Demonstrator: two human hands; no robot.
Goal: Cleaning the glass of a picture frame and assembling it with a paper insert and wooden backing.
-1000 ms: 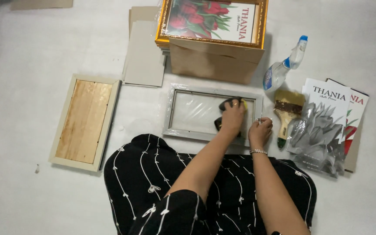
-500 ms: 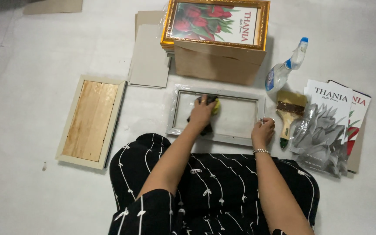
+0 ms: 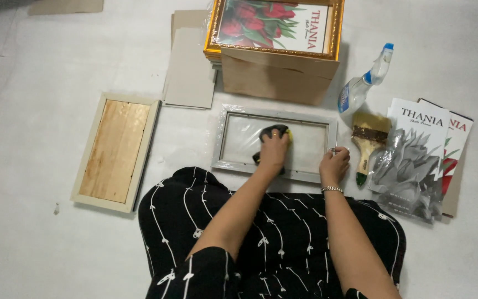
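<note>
Pressing sponge (image 3: 273, 133) on frame glass (image 3: 305, 147) w/ left hand (image 3: 274, 149).

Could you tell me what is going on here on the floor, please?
A person sits on the pale floor over a grey rectangular picture frame with a glass pane. The left hand presses a dark cloth with a yellow patch onto the glass, while the right hand grips the frame's right edge. A wooden-handled paintbrush, a clear spray bottle and flower prints lie to the right.
</note>
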